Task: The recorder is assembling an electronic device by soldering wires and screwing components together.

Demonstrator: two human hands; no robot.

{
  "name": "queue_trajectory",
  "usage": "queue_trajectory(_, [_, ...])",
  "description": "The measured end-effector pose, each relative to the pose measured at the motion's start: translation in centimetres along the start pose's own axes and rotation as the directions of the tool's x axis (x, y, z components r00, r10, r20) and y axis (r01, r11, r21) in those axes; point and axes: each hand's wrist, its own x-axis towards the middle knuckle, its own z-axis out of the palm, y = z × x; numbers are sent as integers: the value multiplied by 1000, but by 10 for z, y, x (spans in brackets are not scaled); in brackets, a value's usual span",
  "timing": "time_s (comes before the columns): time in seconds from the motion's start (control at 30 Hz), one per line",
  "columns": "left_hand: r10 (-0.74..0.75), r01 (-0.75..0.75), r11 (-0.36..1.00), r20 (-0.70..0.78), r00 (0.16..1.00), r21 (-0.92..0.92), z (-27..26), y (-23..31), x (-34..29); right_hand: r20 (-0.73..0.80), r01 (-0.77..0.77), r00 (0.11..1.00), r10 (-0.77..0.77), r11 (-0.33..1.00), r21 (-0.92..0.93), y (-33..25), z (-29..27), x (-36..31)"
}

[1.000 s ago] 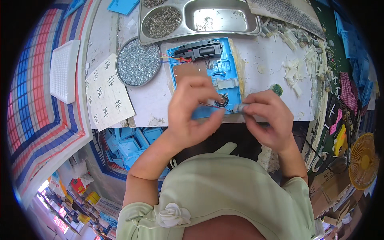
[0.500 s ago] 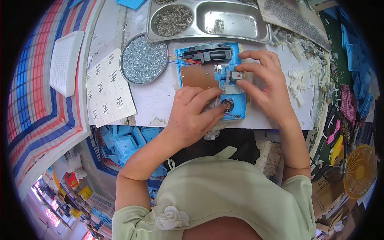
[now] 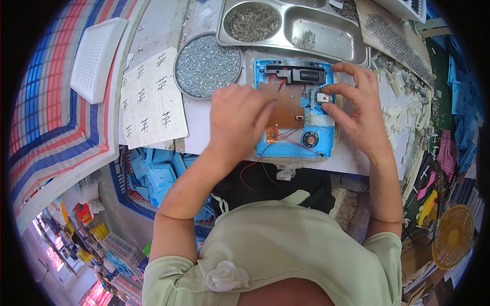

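A blue plastic casing (image 3: 278, 151) lies open on the table in front of me. Inside it sit a brown circuit board (image 3: 286, 108), a black housing (image 3: 301, 75) along the far edge and a small round speaker (image 3: 310, 139) at the near right. My right hand (image 3: 360, 104) pinches a small white block (image 3: 322, 97) with a red spot at the casing's right side, between thumb and finger. Over the casing's left edge, my left hand (image 3: 237, 120) is smeared by motion, its fingertips unclear. Thin wires (image 3: 250, 166) trail over the near edge.
A round pan (image 3: 184, 88) of screws stands left of the casing. Beyond is a steel compartment tray (image 3: 337, 38) with small metal parts. White plastic pieces (image 3: 388, 112) lie scattered at right, a marked paper sheet (image 3: 153, 102) at left. Blue plastic parts (image 3: 161, 178) fill a bin below.
My left hand has drawn back leftward from the casing's near part, uncovering the speaker and wires. My right hand stays at the white block. The whole view has shifted.
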Motion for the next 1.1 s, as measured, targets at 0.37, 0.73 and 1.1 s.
queue_trajectory(0.37, [107, -109, 994, -108, 988, -13, 5, 10, -5, -95, 350, 931, -352, 936, -42, -33, 23, 34])
queue_trajectory(0.73, [87, -95, 994, -147, 985, -49, 2, -1, -5, -66, 432, 898, -435, 900, -52, -29, 33, 45])
queue_trajectory(1.1, [91, -96, 995, -153, 984, -24, -4, -3, -1, -33, 464, 885, -464, 886, -8, -23, 24, 56])
